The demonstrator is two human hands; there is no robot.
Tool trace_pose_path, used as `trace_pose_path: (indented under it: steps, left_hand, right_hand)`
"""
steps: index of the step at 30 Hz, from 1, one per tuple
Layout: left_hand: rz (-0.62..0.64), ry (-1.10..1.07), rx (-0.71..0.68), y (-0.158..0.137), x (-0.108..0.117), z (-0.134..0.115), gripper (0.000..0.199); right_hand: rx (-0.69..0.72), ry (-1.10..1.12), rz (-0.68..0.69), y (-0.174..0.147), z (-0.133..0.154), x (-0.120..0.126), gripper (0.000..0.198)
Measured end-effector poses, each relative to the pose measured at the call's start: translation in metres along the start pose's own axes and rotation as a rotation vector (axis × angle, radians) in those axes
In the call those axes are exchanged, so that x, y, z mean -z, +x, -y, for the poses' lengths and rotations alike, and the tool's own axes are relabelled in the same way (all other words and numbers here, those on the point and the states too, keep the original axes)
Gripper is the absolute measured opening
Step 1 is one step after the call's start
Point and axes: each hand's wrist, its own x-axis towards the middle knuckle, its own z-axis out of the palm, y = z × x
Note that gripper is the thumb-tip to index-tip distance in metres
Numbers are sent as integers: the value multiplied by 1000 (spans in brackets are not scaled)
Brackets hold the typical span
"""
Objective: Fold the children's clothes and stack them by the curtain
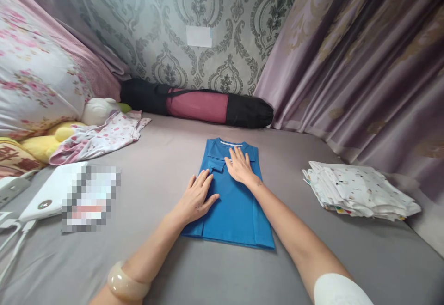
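A blue shirt [231,212] lies on the grey bed sheet, its sides folded inward and its collar end away from me. My left hand [199,196] rests on the shirt's left side with its fingers apart, just below a small folded sleeve end [217,166]. Near the collar [231,143], my right hand [239,164] lies flat on the fabric with fingers spread. Neither hand grips anything. A pale bangle [126,282] circles my left wrist.
A stack of folded white printed clothes [360,189] sits at the right. A black and maroon roll bag [197,106] lies along the wall. At the left are a printed garment [107,134], plush toys [52,143], a white device [55,192] with cables and a blurred item [92,198].
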Motion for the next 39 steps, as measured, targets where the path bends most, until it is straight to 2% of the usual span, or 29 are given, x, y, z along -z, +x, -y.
trace_pose_path:
  steps: [5, 11, 16, 20, 25, 31, 35, 39]
  left_hand:
    - [4, 28, 8, -1, -4, 3, 70]
    - [22, 50, -7, 0, -4, 4, 67]
    - [21, 21, -6, -1, -3, 5, 64]
    - [8, -22, -18, -2, -1, 7, 62]
    - [15, -45, 16, -5, 2, 7, 61]
    - [-17, -102, -2, -14, 4, -2, 59]
    - [-11, -180, -2, -17, 4, -12, 61]
    - [35, -212, 19, -18, 3, -17, 63]
  right_hand:
    - [92, 27, 42, -1, 27, -14, 66]
    - [73, 24, 55, 0, 29, -25, 65]
    - [62, 54, 75, -1, 31, -22, 65]
    - [85, 181, 131, -8, 26, -9, 69]
    - [102, 245, 115, -49, -4, 12, 69]
    - [12, 63, 144, -120, -49, 14, 68]
    - [21, -18, 126, -150, -51, 7, 70]
    - [12, -59, 104, -158, -40, 3, 71]
